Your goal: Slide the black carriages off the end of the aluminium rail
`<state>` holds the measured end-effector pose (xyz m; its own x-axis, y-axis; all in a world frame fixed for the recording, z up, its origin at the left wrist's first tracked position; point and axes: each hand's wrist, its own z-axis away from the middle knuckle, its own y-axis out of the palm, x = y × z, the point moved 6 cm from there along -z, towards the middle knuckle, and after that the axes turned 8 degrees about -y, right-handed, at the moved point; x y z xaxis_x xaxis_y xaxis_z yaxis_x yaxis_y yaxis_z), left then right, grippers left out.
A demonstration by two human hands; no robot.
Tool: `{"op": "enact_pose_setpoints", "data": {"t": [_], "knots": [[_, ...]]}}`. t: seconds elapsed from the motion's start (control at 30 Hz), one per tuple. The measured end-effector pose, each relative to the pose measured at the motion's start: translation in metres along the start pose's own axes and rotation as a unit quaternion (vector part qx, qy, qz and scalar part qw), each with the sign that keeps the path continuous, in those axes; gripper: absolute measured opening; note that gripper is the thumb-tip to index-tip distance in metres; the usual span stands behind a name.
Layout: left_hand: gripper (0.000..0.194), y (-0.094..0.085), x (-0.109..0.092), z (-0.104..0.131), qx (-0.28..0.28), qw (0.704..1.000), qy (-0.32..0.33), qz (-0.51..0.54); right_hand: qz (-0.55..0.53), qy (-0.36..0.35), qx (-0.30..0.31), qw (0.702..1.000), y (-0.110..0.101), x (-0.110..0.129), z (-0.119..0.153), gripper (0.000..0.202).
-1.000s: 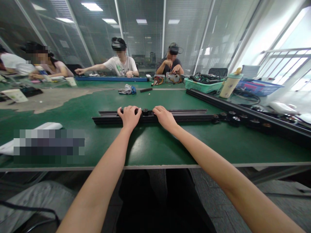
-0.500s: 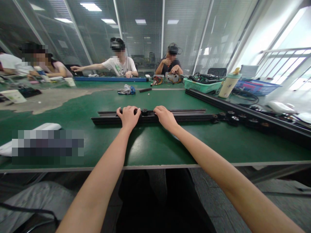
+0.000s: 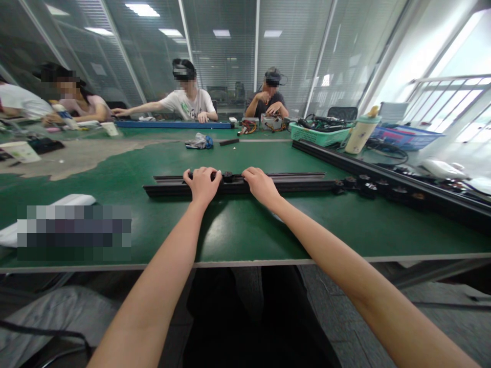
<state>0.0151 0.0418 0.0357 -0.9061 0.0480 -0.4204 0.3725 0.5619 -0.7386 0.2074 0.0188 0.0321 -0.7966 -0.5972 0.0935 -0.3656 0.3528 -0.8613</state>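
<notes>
A long black rail (image 3: pixel 303 186) with a channel along it lies crosswise on the green table in front of me. My left hand (image 3: pixel 204 185) is bent over its left half, fingers curled on the far side and thumb to the right. Over the middle, my right hand (image 3: pixel 261 185) grips the rail too, its fingertips at the channel. Between the two hands a small black part (image 3: pixel 228 177) sits in the channel. My fingers partly hide what lies beneath them. Several small black round parts (image 3: pixel 369 186) are grouped beyond the rail's right end.
A longer black rail (image 3: pixel 399 176) slants along the right side. Behind it stand a cup with a lid (image 3: pixel 361 135) and a green basket (image 3: pixel 320 135) of cables. A crumpled cloth (image 3: pixel 199 141) and a short black strip (image 3: pixel 229 142) lie farther back. Co-workers sit across the table.
Both my hands and the rail stay in place. At the far left, a co-worker's head and upper body have shifted slightly to the right.
</notes>
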Motion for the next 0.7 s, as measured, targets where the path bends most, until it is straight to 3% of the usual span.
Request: {"op": "enact_pose_setpoints", "data": {"t": [0.7], "knots": [[0.030, 0.003, 0.003, -0.001, -0.004, 1.000, 0.003, 0.005, -0.016, 0.006, -0.003, 1.000, -0.010, -0.008, 0.002, 0.041]]}}
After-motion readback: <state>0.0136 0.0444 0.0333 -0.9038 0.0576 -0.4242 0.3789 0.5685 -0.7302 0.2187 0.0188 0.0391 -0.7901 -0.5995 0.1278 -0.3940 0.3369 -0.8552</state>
